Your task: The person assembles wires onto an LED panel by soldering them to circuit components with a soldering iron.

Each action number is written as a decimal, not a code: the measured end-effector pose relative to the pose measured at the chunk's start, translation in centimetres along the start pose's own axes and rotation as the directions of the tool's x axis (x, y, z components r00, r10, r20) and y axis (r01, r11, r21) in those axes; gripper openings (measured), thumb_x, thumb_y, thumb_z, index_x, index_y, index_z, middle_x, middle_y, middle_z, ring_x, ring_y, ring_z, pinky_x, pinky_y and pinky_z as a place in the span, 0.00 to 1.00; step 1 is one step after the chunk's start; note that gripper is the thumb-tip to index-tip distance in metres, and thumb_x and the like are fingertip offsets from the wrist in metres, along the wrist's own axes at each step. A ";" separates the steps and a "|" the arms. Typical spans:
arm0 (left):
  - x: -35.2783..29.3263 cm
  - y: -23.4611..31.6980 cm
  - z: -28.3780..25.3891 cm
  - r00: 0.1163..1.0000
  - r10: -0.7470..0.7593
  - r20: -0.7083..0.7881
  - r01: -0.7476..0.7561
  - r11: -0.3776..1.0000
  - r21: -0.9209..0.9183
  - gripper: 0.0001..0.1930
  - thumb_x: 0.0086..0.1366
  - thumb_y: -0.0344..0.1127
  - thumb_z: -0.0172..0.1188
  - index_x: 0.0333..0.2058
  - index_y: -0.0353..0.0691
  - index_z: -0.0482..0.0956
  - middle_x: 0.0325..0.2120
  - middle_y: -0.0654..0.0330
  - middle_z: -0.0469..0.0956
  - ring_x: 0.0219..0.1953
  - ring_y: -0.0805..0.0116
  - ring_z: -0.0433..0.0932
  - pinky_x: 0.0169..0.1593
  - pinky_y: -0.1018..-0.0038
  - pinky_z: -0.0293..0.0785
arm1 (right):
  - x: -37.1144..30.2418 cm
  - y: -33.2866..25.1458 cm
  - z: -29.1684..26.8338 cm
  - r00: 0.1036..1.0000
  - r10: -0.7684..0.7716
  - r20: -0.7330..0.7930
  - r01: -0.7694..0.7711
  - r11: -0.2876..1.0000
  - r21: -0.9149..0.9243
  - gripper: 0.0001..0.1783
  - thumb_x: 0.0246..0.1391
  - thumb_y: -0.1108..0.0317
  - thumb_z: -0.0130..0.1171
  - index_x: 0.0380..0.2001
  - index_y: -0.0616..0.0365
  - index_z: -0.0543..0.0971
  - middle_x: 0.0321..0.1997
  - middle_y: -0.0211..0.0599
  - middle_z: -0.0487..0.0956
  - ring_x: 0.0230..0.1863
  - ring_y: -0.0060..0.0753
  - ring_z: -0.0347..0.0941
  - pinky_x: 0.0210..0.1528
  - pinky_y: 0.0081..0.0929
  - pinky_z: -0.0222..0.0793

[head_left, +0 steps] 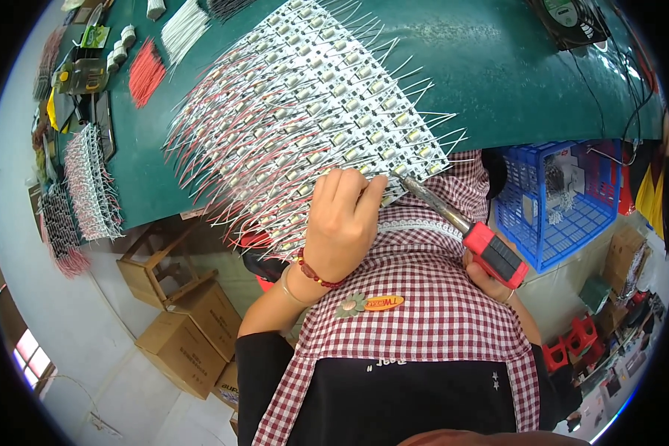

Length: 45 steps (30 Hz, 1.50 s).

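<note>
A large panel of white circuit boards (327,89) lies at the near edge of the green table, with rows of small components and many red and white wires sticking out along its sides. My left hand (342,215) is closed over the panel's near edge, thumb and fingertips drawn together; what they pinch is too small to make out. In my right hand (485,276) is a soldering iron (490,253) with a red and black handle, the fingers partly hidden behind it. Its metal tip reaches the panel's near right corner, close to my left fingertips.
Bundles of red wires (146,72) and white wires (184,33) lie at the far left, near a plastic bottle (82,76). More wired boards (93,182) sit on the left. A black device (569,22) with cables stands far right. Below are a blue crate (557,201) and cardboard boxes (182,349).
</note>
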<state>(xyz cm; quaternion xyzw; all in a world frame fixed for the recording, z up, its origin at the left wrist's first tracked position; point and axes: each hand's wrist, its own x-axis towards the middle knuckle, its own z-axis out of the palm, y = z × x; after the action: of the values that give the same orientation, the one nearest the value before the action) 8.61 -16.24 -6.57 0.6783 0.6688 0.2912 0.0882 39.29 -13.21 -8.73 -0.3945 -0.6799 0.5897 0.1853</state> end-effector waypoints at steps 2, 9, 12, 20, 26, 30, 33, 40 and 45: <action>0.0 0.1 0.1 1.000 -0.010 -0.006 0.010 1.000 -0.002 0.14 0.49 0.21 0.58 0.38 0.32 0.80 0.27 0.58 0.67 0.30 0.61 0.69 0.35 0.67 0.65 | 0.1 -0.4 0.1 0.999 -0.039 -0.025 0.037 0.997 -0.061 0.12 0.42 0.68 0.69 0.31 0.59 0.80 0.28 0.38 0.80 0.27 0.42 0.78 0.30 0.33 0.72; 0.2 0.2 -0.1 1.000 -0.025 -0.003 0.025 1.000 0.000 0.13 0.50 0.21 0.59 0.37 0.32 0.80 0.26 0.57 0.65 0.30 0.60 0.68 0.34 0.66 0.65 | 0.0 0.1 -0.1 0.995 -0.094 -0.023 0.094 0.995 0.020 0.11 0.39 0.71 0.67 0.29 0.61 0.80 0.26 0.39 0.79 0.25 0.43 0.77 0.27 0.34 0.72; 0.2 0.2 -0.1 1.000 -0.023 0.000 0.023 1.000 0.004 0.13 0.50 0.21 0.59 0.37 0.32 0.80 0.26 0.57 0.65 0.30 0.60 0.68 0.34 0.67 0.65 | -0.1 0.2 0.1 0.999 -0.026 -0.023 0.028 0.995 0.094 0.09 0.39 0.72 0.66 0.27 0.62 0.79 0.24 0.38 0.79 0.24 0.43 0.77 0.26 0.33 0.72; 0.6 0.3 -1.1 1.000 -0.027 -0.004 0.028 0.998 0.063 0.13 0.48 0.20 0.62 0.34 0.38 0.81 0.25 0.63 0.68 0.30 0.63 0.70 0.35 0.67 0.63 | 0.0 -0.1 0.0 0.999 -0.016 -0.032 0.019 0.994 0.109 0.08 0.44 0.69 0.66 0.26 0.61 0.79 0.23 0.37 0.78 0.22 0.40 0.76 0.24 0.32 0.69; 0.1 1.2 -2.9 0.990 0.039 -0.133 -0.018 0.988 0.155 0.14 0.47 0.21 0.63 0.35 0.40 0.83 0.26 0.65 0.72 0.31 0.65 0.72 0.37 0.69 0.62 | -2.0 1.4 -0.4 0.999 0.044 -0.031 -0.043 0.998 0.041 0.09 0.43 0.68 0.66 0.25 0.60 0.79 0.23 0.36 0.77 0.22 0.40 0.75 0.24 0.31 0.68; -0.2 0.9 -0.7 0.997 0.071 -0.024 -0.070 0.997 0.039 0.14 0.47 0.21 0.63 0.36 0.39 0.83 0.26 0.65 0.72 0.31 0.65 0.72 0.36 0.69 0.62 | -1.8 1.4 -0.5 0.999 -0.008 -0.044 0.012 0.996 0.086 0.09 0.41 0.68 0.67 0.24 0.60 0.78 0.22 0.36 0.77 0.22 0.40 0.75 0.24 0.32 0.68; -0.6 0.6 -0.2 0.998 0.060 0.020 -0.061 0.997 0.055 0.12 0.51 0.25 0.60 0.37 0.36 0.81 0.27 0.61 0.69 0.32 0.64 0.70 0.37 0.68 0.63 | -1.6 0.3 -0.3 0.998 -0.029 -0.050 0.033 0.997 0.063 0.10 0.39 0.69 0.67 0.24 0.60 0.77 0.22 0.36 0.76 0.22 0.41 0.75 0.25 0.33 0.68; -0.2 0.6 0.5 0.996 0.076 -0.038 -0.076 0.997 0.002 0.15 0.48 0.19 0.61 0.36 0.38 0.82 0.25 0.63 0.69 0.29 0.64 0.69 0.33 0.68 0.62 | -2.4 1.3 -0.6 0.998 -0.038 -0.055 0.036 0.999 -0.041 0.13 0.36 0.68 0.68 0.29 0.60 0.80 0.26 0.38 0.79 0.25 0.43 0.77 0.27 0.35 0.70; -0.5 0.8 0.4 0.997 0.077 -0.025 -0.076 0.997 0.011 0.15 0.48 0.19 0.62 0.37 0.37 0.81 0.25 0.62 0.69 0.29 0.64 0.69 0.33 0.68 0.63 | -2.4 1.1 -0.5 0.998 -0.056 -0.031 0.052 0.993 -0.103 0.15 0.35 0.69 0.69 0.30 0.60 0.80 0.27 0.39 0.79 0.26 0.45 0.77 0.29 0.36 0.72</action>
<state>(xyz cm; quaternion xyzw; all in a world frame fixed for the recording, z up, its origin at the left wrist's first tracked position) 9.52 -16.66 -6.65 0.7001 0.6448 0.2998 0.0651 41.44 -14.70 -9.14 -0.3949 -0.7165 0.5420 0.1923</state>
